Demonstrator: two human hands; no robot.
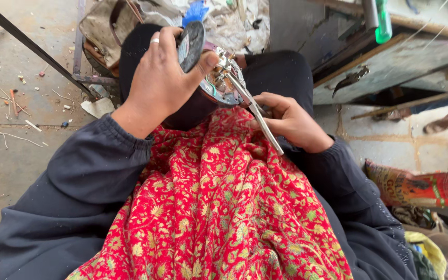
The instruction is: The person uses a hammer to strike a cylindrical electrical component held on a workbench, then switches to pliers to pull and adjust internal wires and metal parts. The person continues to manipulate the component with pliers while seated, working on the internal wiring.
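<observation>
Red patterned cloth (219, 207) is lying over my lap, nearest me. My left hand (159, 78) is gripping a round dark motor part (193, 44) above my knees, fingers wrapped tight around it. My right hand (289, 122) is squeezing metal pliers (250, 101) whose tips are biting into it; the piece is looking partly opened, copper showing, work unfinished

hidden: round part (219, 85) mostly behind left hand (159, 83) | cut off: bag (416, 189) at right edge
</observation>
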